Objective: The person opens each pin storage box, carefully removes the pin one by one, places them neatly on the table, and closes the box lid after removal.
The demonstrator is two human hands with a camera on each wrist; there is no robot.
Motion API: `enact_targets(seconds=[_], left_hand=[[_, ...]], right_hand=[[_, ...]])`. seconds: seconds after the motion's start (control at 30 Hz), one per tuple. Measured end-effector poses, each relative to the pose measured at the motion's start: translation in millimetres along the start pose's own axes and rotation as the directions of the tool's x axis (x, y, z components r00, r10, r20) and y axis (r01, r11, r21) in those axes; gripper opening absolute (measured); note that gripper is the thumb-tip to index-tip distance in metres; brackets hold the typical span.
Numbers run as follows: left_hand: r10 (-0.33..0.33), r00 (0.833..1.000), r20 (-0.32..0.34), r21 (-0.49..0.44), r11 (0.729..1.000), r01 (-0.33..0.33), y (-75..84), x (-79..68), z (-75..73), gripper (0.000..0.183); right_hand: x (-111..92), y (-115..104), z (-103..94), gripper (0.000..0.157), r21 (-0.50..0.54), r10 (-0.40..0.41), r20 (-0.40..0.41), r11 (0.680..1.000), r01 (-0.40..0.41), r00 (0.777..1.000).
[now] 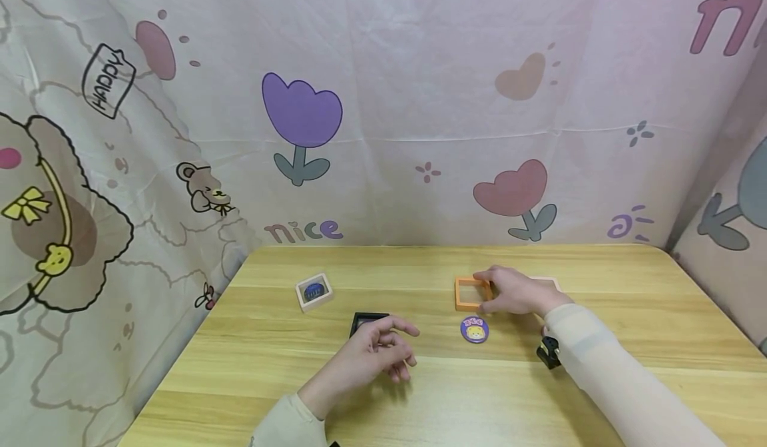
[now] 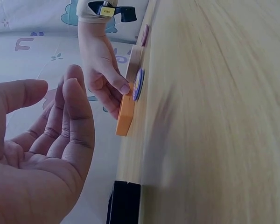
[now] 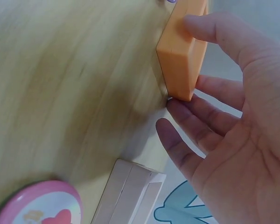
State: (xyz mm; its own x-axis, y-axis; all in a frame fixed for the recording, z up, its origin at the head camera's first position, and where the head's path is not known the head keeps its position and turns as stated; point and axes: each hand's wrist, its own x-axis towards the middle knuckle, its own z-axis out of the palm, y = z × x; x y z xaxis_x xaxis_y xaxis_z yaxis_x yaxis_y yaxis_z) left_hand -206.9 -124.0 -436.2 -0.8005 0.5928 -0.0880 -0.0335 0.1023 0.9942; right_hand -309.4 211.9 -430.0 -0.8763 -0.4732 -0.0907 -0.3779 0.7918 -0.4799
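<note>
My right hand (image 1: 518, 292) grips the right end of a small orange square frame (image 1: 458, 295) on the table. In the right wrist view the thumb lies on one side of the frame and fingers touch the opposite side. Just in front of it lies a round purple button badge (image 1: 475, 331) with a yellow animal face. Holding nothing, my left hand (image 1: 374, 354) hovers above the table with relaxed, slightly bent fingers. A black frame (image 1: 361, 318) sits behind that hand, partly hidden by it.
At the back left of the wooden table (image 1: 395, 274) sits a cream frame (image 1: 322, 278) with a dark blue badge inside. A pale frame (image 3: 123, 191) and a pink-rimmed badge (image 3: 46, 205) lie near my right hand. Printed cloth (image 1: 389, 100) hangs behind.
</note>
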Motion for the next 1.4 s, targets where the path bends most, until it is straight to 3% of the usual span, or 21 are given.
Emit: enact_targets(seconds=[0.3,0.63,0.8,1.17,1.4], left_hand=[[-0.006,1.0,-0.01,0.04,0.999,0.007,2.8,0.1,-1.0,0.04],[0.044,0.999,-0.011,0.144,0.989,-0.042,10.3,4.4,-8.2,0.036],[0.044,0.998,-0.037,0.171,0.985,-0.037,12.1,2.7,-15.0,0.035],[0.064,0.989,-0.133,0.286,0.958,-0.024,17.2,3.4,-35.1,0.033],[0.07,0.982,-0.174,0.309,0.951,-0.013,13.9,1.1,-42.4,0.034]], right_hand=[[0.1,1.2,2.6,0.088,-0.01,-0.005,-0.015,1.0,0.005,1.0],[-5.4,-4.4,0.3,0.088,0.023,-0.005,-0.014,1.0,0.005,1.0],[-6.5,-5.8,0.5,0.084,0.04,-0.001,-0.03,0.999,0.002,1.0],[-3.2,-19.0,1.2,0.068,0.056,-0.07,-0.136,0.995,0.078,0.988],[-1.8,-32.0,6.0,0.066,0.066,-0.12,-0.148,0.989,0.131,0.982]])
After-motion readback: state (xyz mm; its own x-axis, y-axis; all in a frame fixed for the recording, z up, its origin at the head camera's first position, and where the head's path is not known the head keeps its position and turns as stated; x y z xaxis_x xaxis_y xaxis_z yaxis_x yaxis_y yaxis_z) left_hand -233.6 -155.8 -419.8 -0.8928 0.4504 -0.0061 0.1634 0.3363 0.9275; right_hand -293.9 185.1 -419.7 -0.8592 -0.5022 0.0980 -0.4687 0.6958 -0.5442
